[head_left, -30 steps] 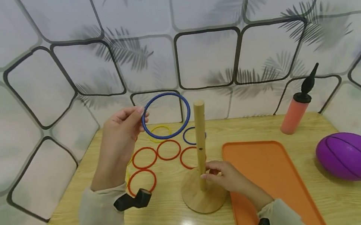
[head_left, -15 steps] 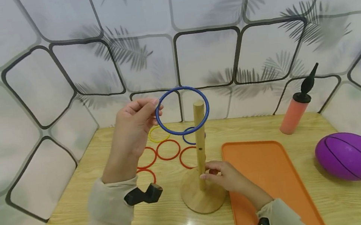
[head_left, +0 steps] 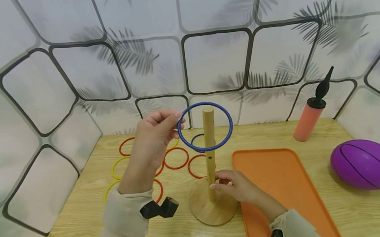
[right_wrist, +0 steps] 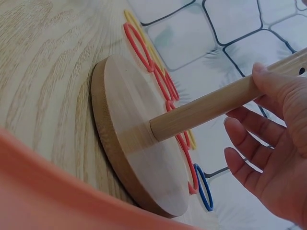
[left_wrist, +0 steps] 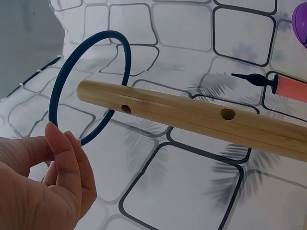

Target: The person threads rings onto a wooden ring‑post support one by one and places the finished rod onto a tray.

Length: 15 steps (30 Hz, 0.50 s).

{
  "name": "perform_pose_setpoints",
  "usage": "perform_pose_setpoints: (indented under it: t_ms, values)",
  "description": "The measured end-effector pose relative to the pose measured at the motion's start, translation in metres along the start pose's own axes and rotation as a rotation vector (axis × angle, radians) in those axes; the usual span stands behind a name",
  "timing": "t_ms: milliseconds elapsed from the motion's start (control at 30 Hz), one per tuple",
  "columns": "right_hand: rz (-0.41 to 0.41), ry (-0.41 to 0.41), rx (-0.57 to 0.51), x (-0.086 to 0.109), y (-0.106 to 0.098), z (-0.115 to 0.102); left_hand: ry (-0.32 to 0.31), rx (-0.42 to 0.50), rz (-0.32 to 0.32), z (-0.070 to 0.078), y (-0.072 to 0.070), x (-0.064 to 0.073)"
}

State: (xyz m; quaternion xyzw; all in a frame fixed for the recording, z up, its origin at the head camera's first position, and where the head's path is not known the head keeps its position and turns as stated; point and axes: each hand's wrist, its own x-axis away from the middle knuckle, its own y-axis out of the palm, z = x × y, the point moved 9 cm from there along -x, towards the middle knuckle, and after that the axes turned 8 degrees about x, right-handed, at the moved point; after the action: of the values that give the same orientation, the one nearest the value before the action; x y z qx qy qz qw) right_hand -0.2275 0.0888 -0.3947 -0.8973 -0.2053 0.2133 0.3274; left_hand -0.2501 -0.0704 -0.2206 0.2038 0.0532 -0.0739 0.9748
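Observation:
My left hand (head_left: 154, 136) pinches the left side of a blue ring (head_left: 230, 123) between thumb and fingers, raised level with the top of a wooden post (head_left: 211, 163). In the head and left wrist views the post's tip shows inside the ring's outline. The ring's edge crosses in front of the post in the head view but passes behind it in the left wrist view. Low on the post, my right hand (head_left: 237, 185) grips it with the thumb and fingers. The post stands upright on a round wooden base (head_left: 205, 213); small holes show along its side.
Several red rings (head_left: 177, 168) and yellow rings (head_left: 112, 171) lie left of the base, with another blue ring (head_left: 194, 137) behind the post. An orange tray (head_left: 274, 163) lies right. Beyond are a pink pump (head_left: 309, 119) and a purple ball (head_left: 364, 164).
My left hand has carried the blue ring rightward, first up a little and then down, from left of the post to its top. My right hand keeps its grip on the post.

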Motion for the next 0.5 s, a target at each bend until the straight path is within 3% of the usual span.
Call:
perform_pose_setpoints:
  t_ms: [300, 500]
  values:
    - [-0.025, 0.042, -0.024, 0.0, 0.001, 0.001, -0.057, 0.008, 0.012, -0.021, -0.008, 0.002]
    - [-0.042, -0.008, 0.034, 0.002, 0.002, -0.001, -0.086, 0.038, 0.012, -0.038, -0.014, 0.005]
